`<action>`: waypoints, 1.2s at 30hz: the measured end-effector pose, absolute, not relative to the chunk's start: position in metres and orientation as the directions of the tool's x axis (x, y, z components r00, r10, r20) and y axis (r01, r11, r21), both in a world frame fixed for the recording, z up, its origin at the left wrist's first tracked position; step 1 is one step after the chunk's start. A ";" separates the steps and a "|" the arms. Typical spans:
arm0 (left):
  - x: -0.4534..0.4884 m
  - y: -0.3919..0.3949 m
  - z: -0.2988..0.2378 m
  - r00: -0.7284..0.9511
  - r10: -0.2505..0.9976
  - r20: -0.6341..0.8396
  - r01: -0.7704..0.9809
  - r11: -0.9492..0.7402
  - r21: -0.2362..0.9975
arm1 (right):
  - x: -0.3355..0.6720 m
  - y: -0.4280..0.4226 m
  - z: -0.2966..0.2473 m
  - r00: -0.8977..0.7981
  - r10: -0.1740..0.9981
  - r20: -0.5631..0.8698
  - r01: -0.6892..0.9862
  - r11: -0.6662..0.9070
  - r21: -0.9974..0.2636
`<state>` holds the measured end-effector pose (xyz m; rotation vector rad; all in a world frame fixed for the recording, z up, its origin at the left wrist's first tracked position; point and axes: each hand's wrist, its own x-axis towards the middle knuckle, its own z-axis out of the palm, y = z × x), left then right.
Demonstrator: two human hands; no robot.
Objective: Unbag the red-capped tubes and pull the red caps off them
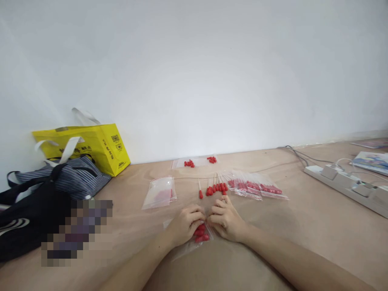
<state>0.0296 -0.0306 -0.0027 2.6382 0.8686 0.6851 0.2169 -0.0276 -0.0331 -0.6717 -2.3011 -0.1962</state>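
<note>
My left hand (185,224) has its fingers closed on the upper edge of a clear plastic zip bag (182,254). Inside the bag lie several red rubber bulbs (201,233), partly covered by my left fingers. My right hand (226,221) is curled at the bag's right side, thumb and fingers pinched on its edge. Just beyond my hands lies a row of thin droppers with red bulbs (216,188), tips pointing away. A single dropper (200,191) lies left of that row. Filled zip bags (257,189) overlap to its right.
Left of the droppers is a stack of flat zip bags (156,196). Another bag (198,161) with red bulbs lies by the wall. A yellow bag (106,149), striped bag (81,178) and black bag (33,222) stand left. A power strip (348,184) and booklet (371,162) are right.
</note>
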 end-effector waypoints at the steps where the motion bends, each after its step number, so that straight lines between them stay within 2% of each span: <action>1: 0.030 -0.030 -0.004 0.698 0.617 0.364 0.485 -0.781 0.393 | 0.217 -0.028 -0.032 -0.598 0.399 0.695 0.519 0.854 -0.044; 8: 0.029 -0.029 -0.010 0.663 0.616 0.426 0.478 -0.786 0.392 | 0.212 -0.029 -0.028 -0.571 0.265 0.777 0.478 0.877 0.053; 15: 0.027 -0.031 -0.006 0.721 0.518 0.460 0.443 -0.856 0.267 | 0.213 -0.027 -0.025 -0.699 0.173 0.694 0.423 0.882 0.206; 19: 0.022 -0.029 0.002 0.686 0.609 0.398 0.490 -0.791 0.366 | 0.219 -0.024 -0.025 -0.717 0.205 0.666 0.433 0.880 0.195; 23: 0.019 -0.033 0.010 0.662 0.679 0.317 0.512 -0.718 0.471 | 0.226 -0.022 -0.024 -0.683 0.354 0.639 0.505 0.861 0.064; 28: 0.010 -0.056 0.006 0.598 0.775 0.204 0.624 -0.610 0.488 | 0.236 -0.023 -0.021 -0.685 0.569 0.455 0.503 0.821 -0.269; 31: 0.004 -0.065 -0.002 0.580 0.796 0.173 0.658 -0.582 0.478 | 0.233 -0.024 -0.020 -0.650 0.650 0.393 0.484 0.753 -0.445; 36: 0.005 -0.061 -0.005 0.588 0.779 0.215 0.622 -0.607 0.495 | 0.222 -0.024 -0.020 -0.589 0.727 0.353 0.468 0.663 -0.584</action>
